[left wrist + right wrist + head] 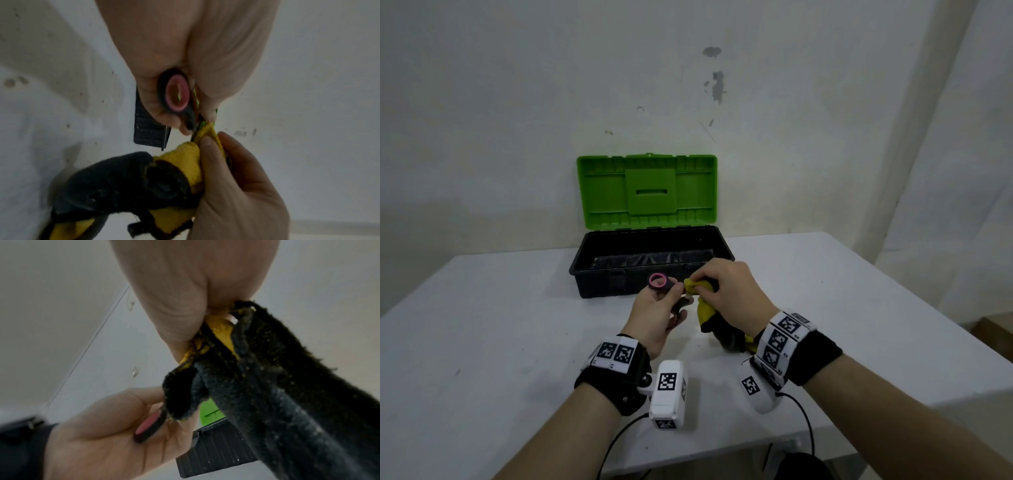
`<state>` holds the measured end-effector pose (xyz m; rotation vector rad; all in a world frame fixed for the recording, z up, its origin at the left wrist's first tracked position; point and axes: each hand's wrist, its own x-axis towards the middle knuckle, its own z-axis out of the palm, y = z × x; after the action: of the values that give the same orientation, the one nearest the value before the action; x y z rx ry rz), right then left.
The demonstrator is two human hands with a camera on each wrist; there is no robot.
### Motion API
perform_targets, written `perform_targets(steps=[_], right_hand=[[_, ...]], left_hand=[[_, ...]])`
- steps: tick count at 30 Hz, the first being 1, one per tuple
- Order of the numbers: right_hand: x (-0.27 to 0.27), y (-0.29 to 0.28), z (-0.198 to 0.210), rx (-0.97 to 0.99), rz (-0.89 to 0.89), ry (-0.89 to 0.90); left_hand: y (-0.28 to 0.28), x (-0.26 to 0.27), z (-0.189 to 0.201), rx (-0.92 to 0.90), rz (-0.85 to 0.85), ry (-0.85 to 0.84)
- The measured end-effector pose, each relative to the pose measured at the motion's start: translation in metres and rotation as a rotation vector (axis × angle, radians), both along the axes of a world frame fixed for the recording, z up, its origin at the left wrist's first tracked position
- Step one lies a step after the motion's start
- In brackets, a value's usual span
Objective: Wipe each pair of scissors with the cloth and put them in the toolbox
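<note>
My left hand (664, 305) grips a pair of scissors (659, 281) with black handles and pink-lined finger rings, held just in front of the toolbox. In the left wrist view one ring of the scissors (177, 94) shows between thumb and fingers. My right hand (717, 281) pinches a yellow and black cloth (709, 315) around the blades, which are hidden inside it. The cloth (180, 164) hangs down toward the table; its dark side fills the right wrist view (267, 369). The toolbox (650, 262) stands with its lid raised, black base and green lid (647, 190).
The white table (482, 325) runs up to a white wall, with its right edge near my right arm. Cables trail from both wrist cameras over the table's near edge. Something dark lies on the bottom of the toolbox.
</note>
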<state>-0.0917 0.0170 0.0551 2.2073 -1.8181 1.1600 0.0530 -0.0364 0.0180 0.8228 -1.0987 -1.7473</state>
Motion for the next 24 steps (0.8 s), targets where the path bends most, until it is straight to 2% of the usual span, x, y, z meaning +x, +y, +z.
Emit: perform_targets(steps=[7,11,16,20,24], right_hand=[[0.001,0.001,-0.004,-0.087,0.074,0.036],[0.002,0.001,-0.013,-0.084,0.106,0.144],[0.001,0.0,-0.012,-0.08,0.068,0.193],[-0.007,-0.006,-0.009,-0.093,-0.072,0.08],[0.007,0.0,-0.013,-0.164,-0.005,0.066]], left_hand=[[0.005,-0.001,-0.003,-0.134,0.073,-0.118],[0.006,-0.002,-0.004,-0.195,0.117,-0.133],[0.008,0.0,-0.009,-0.293,0.167,-0.172],[0.007,0.0,-0.011,-0.244,0.176,-0.155],[0.005,0.001,-0.011,-0.134,0.192,-0.06]])
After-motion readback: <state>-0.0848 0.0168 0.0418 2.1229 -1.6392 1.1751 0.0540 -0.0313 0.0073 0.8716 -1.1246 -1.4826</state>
